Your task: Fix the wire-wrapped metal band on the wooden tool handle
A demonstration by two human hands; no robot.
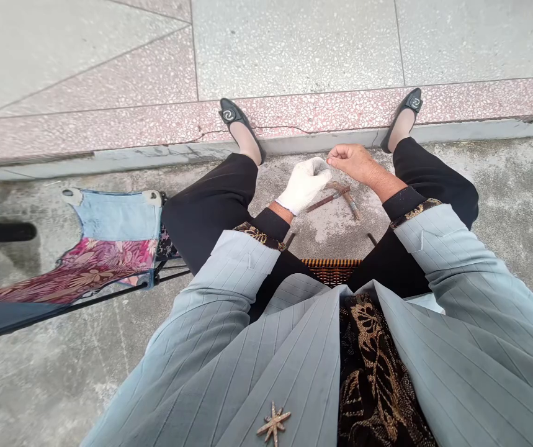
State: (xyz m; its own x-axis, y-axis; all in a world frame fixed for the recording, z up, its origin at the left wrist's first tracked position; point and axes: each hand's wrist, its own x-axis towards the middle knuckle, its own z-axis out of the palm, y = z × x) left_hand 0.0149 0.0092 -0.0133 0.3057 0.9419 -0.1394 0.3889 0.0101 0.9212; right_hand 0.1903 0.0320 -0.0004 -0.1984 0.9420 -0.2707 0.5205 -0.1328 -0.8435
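My left hand [304,185] wears a white knitted glove, and its fingers are curled together. Beside it, my bare right hand [354,164] has thumb and forefinger pinched, meeting the gloved fingertips. Whatever lies between the fingers, if anything, is too small to make out. On the concrete just below both hands rests a rusty tool that looks like a hammer, with a curved head [352,203] and a straight handle [324,202]; the gloved hand covers part of it.
I sit on a woven seat [331,270], feet on the raised pink terrazzo edge [313,118]. At left stands a folding chair with patched denim and floral cloth [112,214]. A dark bar [0,233] juts in at the left edge. Grey concrete [517,186] extends right.
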